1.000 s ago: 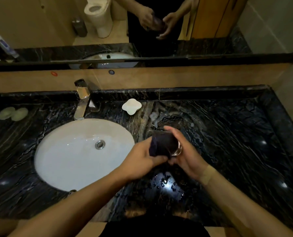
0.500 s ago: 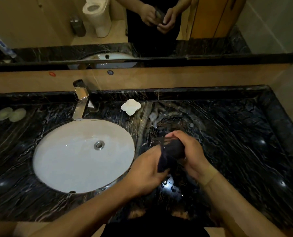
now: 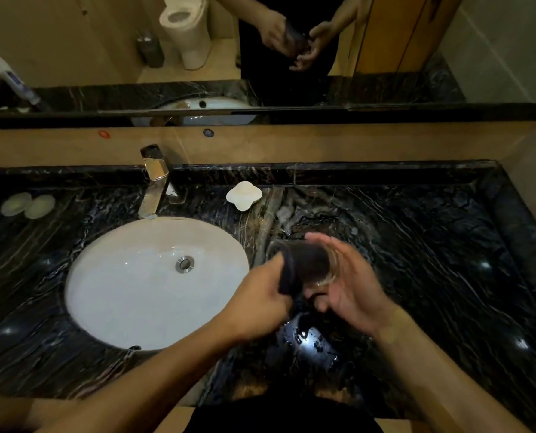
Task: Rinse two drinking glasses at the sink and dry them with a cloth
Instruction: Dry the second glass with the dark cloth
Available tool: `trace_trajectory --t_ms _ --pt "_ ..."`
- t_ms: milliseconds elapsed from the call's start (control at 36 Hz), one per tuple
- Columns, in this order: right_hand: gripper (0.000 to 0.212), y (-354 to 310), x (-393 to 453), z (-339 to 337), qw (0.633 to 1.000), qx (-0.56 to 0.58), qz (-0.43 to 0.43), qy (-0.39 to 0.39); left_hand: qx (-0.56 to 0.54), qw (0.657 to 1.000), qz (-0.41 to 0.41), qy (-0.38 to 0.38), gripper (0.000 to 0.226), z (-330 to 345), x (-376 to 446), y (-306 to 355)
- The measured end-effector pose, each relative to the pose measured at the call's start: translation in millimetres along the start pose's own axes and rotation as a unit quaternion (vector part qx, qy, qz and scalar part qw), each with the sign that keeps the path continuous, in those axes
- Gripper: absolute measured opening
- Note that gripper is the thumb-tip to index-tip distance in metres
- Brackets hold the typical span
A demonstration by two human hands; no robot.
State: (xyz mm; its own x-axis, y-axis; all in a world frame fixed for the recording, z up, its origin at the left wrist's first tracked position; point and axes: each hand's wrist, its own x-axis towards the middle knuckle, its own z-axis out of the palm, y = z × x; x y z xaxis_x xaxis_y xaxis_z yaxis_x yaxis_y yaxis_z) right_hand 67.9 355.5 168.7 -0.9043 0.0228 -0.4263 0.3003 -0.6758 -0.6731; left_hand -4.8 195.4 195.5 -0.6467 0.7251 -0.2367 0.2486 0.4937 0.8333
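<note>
**Glass held sideways over counter, cloth stuffed inside**

Head view:
- Glass (image 3: 318, 265) is on its side in the air, above the black marble counter (image 3: 432, 276), right of the sink (image 3: 154, 282). Mouth faces left, base faces right. Touching nothing but the hands and cloth.
- Dark cloth (image 3: 294, 270) fills the glass interior and spills out of the mouth, hanging down a little at the left.
- Left hand (image 3: 257, 304) is closed around the bunched cloth right at the glass mouth, fingers curled, thumb on top.
- Right hand (image 3: 351, 285) is on the base end, palm facing left, fingers loosely spread and only partly wrapped. It's motion-blurred; cannot tell how firm the grip is, reads as cradling rather than clamping.
- Only one glass visible; second one I can't find in frame.
- Water droplets (image 3: 307, 335) on the counter directly below the hands.
- Faucet (image 3: 152, 189) at the back of the sink, no water stream visible. Drain (image 3: 184, 264) in the middle of the bowl.
- White soap dish (image 3: 244, 195) behind the sink on the right side, two pale round items (image 3: 29, 204) far left.
- Mirror (image 3: 260, 42) above reflects both hands on the glass.
</note>
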Motion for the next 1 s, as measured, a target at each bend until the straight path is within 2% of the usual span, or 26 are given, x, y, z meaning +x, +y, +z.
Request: trace_trajectory --t_ms 56,83,139,222,278,333,417,500,583,694,722,750,833,889,917,944,1000 --pt "0.040 10.2 3.0 5.4 0.994 -0.050 -0.088 0.049 -0.197 0.978 -0.065 -0.007 0.063 -0.2 1.1 7.9" --pt "0.039 12.9 4.7 7.6 0.983 -0.096 -0.132 0.083 -0.256 0.963 -0.083 -0.018 0.067 1.1 1.0 9.9" --pt "0.037 15.2 6.1 10.0 0.956 -0.175 -0.199 0.124 -0.301 0.949 -0.088 -0.025 0.071 3.6 -1.2 15.6" --pt "0.033 17.1 5.9 12.2 0.944 -0.192 -0.221 0.151 -0.281 0.957 -0.069 -0.019 0.072 5.8 -2.9 15.2" --pt "0.026 16.4 5.0 14.9 0.950 -0.171 -0.200 0.165 -0.217 0.975 -0.045 -0.013 0.069 7.4 -5.2 12.8" --pt "0.020 14.8 4.2 17.4 0.958 -0.148 -0.170 0.177 -0.107 0.994 -0.008 -0.007 0.063 8.7 -8.4 8.4" --pt "0.034 12.2 2.7 13.0 0.973 -0.107 -0.092 0.183 0.097 0.994 0.045 -0.015 0.053 9.3 -12.9 6.4" --pt "0.047 6.5 1.3 5.4 0.987 -0.068 0.051 0.138 0.295 0.950 0.091 -0.045 0.051 8.2 -13.7 6.3" --pt "0.051 2.0 1.3 -2.1 0.976 -0.080 0.187 0.077 0.372 0.903 0.208 -0.055 0.058 5.0 -14.6 -1.5" --pt "0.048 4.0 7.3 -8.9 0.960 -0.137 0.235 0.068 0.411 0.853 0.317 -0.050 0.066 -0.6 -10.8 -16.8" --pt "0.050 4.5 8.1 -9.5 0.961 -0.135 0.231 0.074 0.418 0.850 0.318 -0.047 0.064 -2.1 -8.9 -18.6" --pt "0.051 4.2 8.0 -8.9 0.964 -0.122 0.222 0.078 0.414 0.860 0.293 -0.053 0.063 -2.7 -7.6 -19.2" --pt "0.047 1.3 6.5 -2.7 0.986 -0.063 0.132 0.077 0.281 0.950 0.131 -0.040 0.060 4.2 -4.5 -19.8" --pt "0.038 3.2 4.2 5.4 0.994 -0.050 0.034 0.092 0.099 0.995 0.002 -0.023 0.057 10.9 -3.4 -11.9" --pt "0.033 7.0 3.8 8.2 0.993 -0.055 -0.018 0.103 -0.024 0.998 -0.052 -0.015 0.058 12.1 -2.9 -4.9" --pt "0.028 11.7 3.7 9.8 0.989 -0.071 -0.068 0.115 -0.147 0.984 -0.096 -0.018 0.061 12.7 -2.9 1.1" --pt "0.021 19.9 4.0 11.2 0.971 -0.126 -0.154 0.135 -0.310 0.939 -0.146 -0.024 0.069 13.3 -1.7 6.9"
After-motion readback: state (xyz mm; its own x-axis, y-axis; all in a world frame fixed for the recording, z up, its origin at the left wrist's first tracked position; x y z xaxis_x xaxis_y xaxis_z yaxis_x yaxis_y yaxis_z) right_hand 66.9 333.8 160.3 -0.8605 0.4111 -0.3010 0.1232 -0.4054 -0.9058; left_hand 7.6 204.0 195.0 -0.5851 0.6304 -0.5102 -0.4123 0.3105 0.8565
